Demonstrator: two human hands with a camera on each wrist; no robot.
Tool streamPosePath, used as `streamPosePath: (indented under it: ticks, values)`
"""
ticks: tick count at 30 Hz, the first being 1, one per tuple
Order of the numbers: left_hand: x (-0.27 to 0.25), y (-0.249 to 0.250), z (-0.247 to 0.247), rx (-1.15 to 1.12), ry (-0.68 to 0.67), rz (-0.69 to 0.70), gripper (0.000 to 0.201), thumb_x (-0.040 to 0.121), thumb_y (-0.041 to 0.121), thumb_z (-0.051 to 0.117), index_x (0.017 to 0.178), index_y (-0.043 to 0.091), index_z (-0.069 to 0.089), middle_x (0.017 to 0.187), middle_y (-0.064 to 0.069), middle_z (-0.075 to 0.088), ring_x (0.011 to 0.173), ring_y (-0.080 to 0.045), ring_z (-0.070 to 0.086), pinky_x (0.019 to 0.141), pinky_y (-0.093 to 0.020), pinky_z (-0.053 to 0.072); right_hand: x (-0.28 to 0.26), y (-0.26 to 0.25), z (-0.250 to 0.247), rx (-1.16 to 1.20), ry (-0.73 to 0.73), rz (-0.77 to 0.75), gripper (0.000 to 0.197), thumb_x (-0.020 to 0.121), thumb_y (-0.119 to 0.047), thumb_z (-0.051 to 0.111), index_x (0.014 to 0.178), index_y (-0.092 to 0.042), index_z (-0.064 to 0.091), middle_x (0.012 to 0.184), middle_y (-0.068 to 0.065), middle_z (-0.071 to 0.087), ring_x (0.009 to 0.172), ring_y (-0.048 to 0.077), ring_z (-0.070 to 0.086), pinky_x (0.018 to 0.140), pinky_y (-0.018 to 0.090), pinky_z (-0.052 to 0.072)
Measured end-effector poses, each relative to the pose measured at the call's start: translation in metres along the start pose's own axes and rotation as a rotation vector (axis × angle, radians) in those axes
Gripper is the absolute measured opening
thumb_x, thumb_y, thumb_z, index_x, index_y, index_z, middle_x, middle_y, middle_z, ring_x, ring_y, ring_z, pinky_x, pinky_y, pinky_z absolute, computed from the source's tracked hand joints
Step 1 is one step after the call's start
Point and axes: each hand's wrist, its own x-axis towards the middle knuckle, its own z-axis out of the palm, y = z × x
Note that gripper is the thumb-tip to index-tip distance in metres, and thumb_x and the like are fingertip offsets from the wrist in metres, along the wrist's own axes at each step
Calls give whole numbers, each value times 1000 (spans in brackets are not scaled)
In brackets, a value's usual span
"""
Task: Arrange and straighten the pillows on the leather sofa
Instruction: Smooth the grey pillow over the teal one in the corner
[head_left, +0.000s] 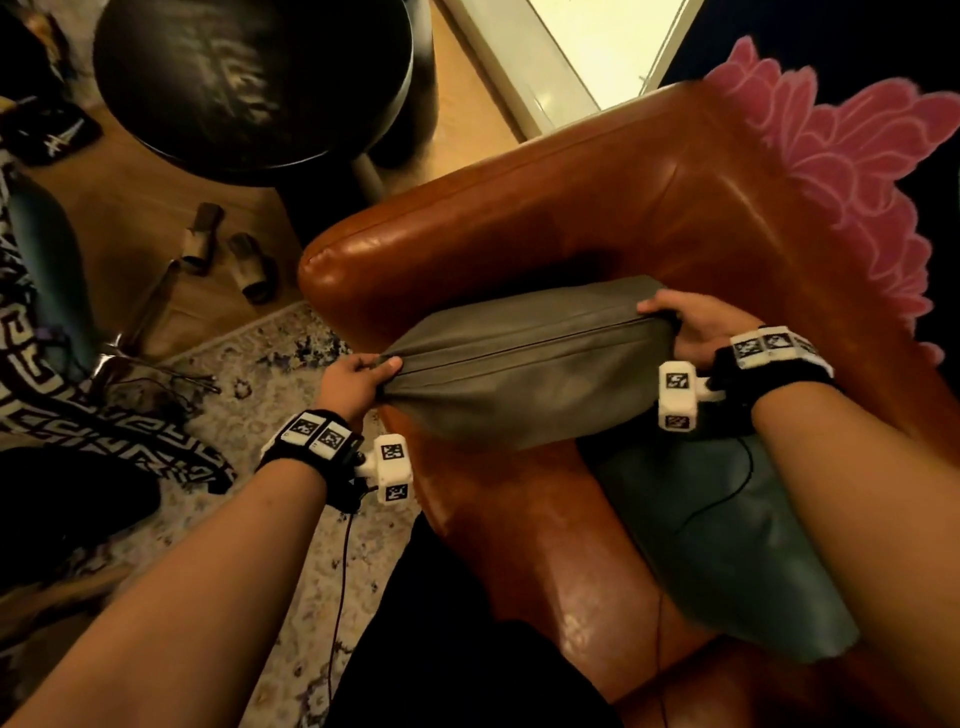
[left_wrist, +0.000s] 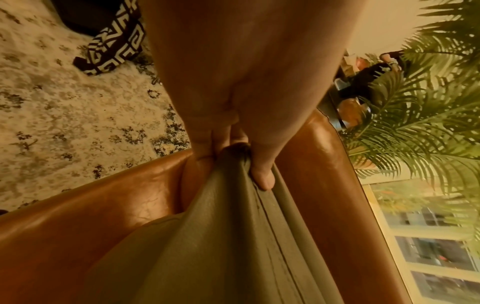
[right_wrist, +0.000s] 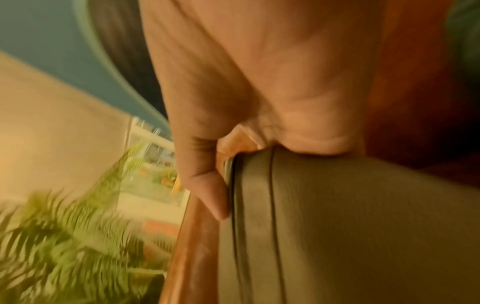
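A grey-brown leather pillow (head_left: 524, 364) is held lengthwise above the seat of the tan leather sofa (head_left: 545, 208), its zip seam facing up. My left hand (head_left: 363, 371) grips its left corner; in the left wrist view the thumb and fingers of that hand (left_wrist: 233, 156) pinch the bunched corner of the pillow (left_wrist: 228, 236). My right hand (head_left: 675, 319) grips the right corner, and in the right wrist view this hand (right_wrist: 228, 168) curls round the pillow's (right_wrist: 350, 216) edge. A dark teal pillow (head_left: 727, 545) lies flat on the seat under my right forearm.
A pink flower-shaped cushion (head_left: 852, 156) rests on the sofa's back at the right. Left of the sofa are a patterned rug (head_left: 291, 364), a round dark stool (head_left: 254, 83), slippers (head_left: 228, 254) and a black-and-white patterned cloth (head_left: 78, 405). A palm plant (left_wrist: 420, 123) stands by the window.
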Motion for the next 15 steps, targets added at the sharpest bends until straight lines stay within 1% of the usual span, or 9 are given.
streamPosePath:
  ticks: [2,4,5,7,8,9,11,13,15]
  values:
    - [6,-2,-1,-12,8,-20,30,84,16,79,106,-2,68,103,-19,71,94,-31,68,86,-46,59,3,-4,-8,0,37,19,31,89,0,57,120,-1,62,113,19,68,96,33,70,56,38,61]
    - [6,-3,2,-16,-3,-31,15,85,14,78,94,6,68,95,-14,70,88,-28,67,79,-40,58,12,-6,-18,-91,136,-25,23,83,4,68,105,-3,66,100,16,72,101,34,67,55,33,59]
    - [7,-5,4,-16,-10,-36,12,86,14,77,90,9,67,92,-12,70,85,-26,67,74,-37,56,15,-6,-22,-197,203,-72,20,77,-2,78,94,-4,68,90,13,73,97,32,68,57,32,59]
    - [7,-7,7,-28,-9,-39,11,86,14,76,90,10,66,89,-9,69,82,-24,66,68,-34,55,22,-6,-34,-483,330,-135,44,58,-28,95,77,-3,65,78,9,69,82,27,66,66,33,54]
    - [7,-7,6,-39,-3,-34,12,86,13,76,92,8,67,89,-10,69,81,-24,66,69,-34,56,21,-5,-36,-597,394,-126,52,54,-39,96,73,-4,61,76,9,64,75,25,62,66,34,48]
    - [7,-7,6,-40,2,-26,15,86,13,76,96,6,67,90,-10,70,81,-24,67,71,-35,56,23,-4,-40,-643,432,-138,55,55,-43,94,75,-3,63,78,10,63,74,26,61,65,37,47]
    - [6,-8,4,-36,12,-15,24,85,14,77,103,2,68,91,-11,69,80,-24,66,68,-34,56,29,1,-43,-485,389,-137,52,60,-33,94,92,0,68,95,14,71,87,30,68,72,41,53]
    - [4,-8,3,-37,23,-12,25,85,15,77,104,2,67,89,-10,69,78,-22,65,63,-32,54,26,2,-41,-231,284,-115,46,68,-13,89,107,-3,67,112,15,71,101,31,69,74,38,58]
    - [1,-6,2,-24,25,-10,15,87,15,76,95,6,67,84,-7,68,73,-19,64,59,-29,53,17,-1,-39,-141,219,-168,42,73,-3,83,111,-4,66,108,13,71,101,29,69,67,32,60]
